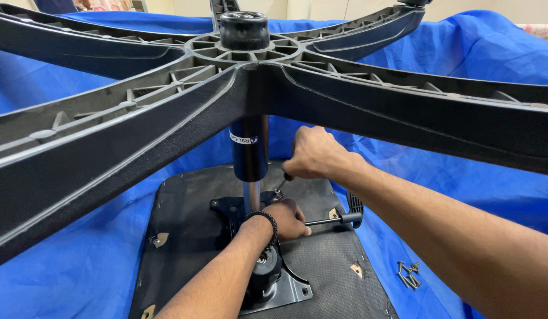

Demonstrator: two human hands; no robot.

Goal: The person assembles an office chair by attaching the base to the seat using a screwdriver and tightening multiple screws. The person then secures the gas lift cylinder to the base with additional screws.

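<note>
Your right hand [314, 155] is clamped on a screwdriver [281, 186] driving into the black mechanism plate [227, 208]; your left hand [286, 218] presses flat beside it. You appear mid-fastening; spare screws [407, 274] wait at four o'clock.

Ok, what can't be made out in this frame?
Head view only:
- Screwdriver tip and the screw under it: too small, partly behind the right hand.
- Metal plate: mostly covered by the left hand and forearm.
- Chair base leg ends: cut off by the frame edges.
- Loose screws: too small to count.
</note>
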